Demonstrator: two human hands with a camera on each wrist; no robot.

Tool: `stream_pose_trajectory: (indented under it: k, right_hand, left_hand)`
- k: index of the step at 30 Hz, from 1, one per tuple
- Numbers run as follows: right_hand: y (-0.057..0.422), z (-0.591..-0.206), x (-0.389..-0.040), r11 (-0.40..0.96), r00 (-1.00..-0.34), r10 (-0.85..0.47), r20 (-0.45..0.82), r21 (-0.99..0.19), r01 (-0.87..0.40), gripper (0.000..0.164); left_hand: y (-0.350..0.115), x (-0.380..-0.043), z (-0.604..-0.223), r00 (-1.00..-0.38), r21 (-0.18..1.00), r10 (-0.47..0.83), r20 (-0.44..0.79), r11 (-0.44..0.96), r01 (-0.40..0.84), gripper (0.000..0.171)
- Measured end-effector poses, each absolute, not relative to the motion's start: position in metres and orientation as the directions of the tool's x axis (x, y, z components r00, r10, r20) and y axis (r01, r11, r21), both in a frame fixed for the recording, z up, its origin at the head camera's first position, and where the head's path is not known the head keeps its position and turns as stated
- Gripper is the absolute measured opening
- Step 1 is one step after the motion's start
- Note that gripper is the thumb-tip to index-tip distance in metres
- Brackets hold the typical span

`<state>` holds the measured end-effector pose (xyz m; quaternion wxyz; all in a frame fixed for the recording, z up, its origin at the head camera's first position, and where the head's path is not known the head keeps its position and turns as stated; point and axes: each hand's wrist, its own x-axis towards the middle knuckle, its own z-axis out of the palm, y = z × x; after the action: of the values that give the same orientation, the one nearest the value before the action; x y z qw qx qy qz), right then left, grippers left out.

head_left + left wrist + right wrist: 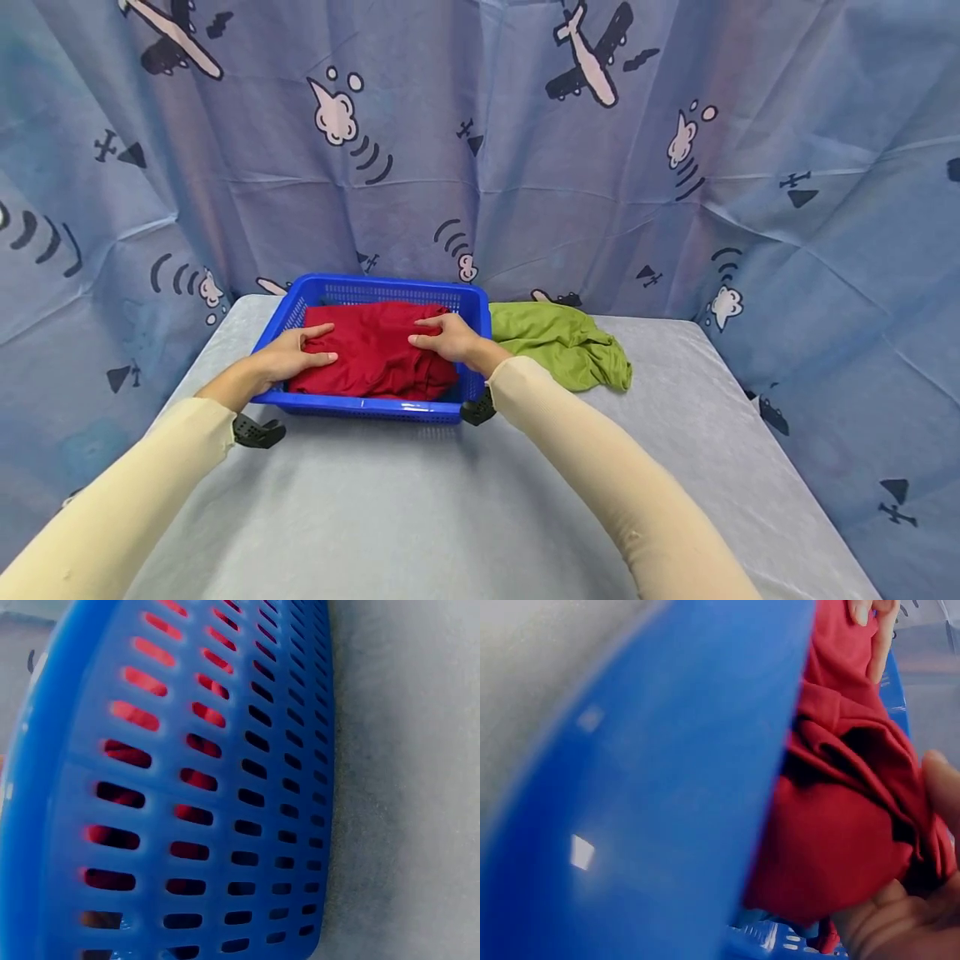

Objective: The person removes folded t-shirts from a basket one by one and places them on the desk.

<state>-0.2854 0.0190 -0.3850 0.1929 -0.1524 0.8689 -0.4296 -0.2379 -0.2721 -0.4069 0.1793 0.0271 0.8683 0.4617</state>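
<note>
Red cloth (367, 354) lay lengthwise between left hand (287, 357), fingers apart, and right hand (457, 338), fingers clamped on its edge.

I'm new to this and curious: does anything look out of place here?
Perhaps the green cloth: it lies rumpled on the table beside the blue basket, while the red cloth sits inside. Nothing looks spilled or damaged.

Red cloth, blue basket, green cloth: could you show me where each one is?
Red cloth (371, 346): head view, the middle of its upper surface.
Blue basket (375, 407): head view, on its near rim.
Green cloth (558, 343): head view, the middle of its visible part.
</note>
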Motion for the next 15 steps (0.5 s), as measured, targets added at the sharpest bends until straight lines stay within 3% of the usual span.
stream_pose_trajectory:
  k: [15]
  right_hand:
    - [0.028,-0.368,-0.281,0.474,-0.900,-0.417,-0.123,-0.875,-0.101,0.061]
  left_hand:
    - [-0.277,-0.230,-0.386,-0.975,0.862,0.200,-0.100,0.507,0.015,0.085]
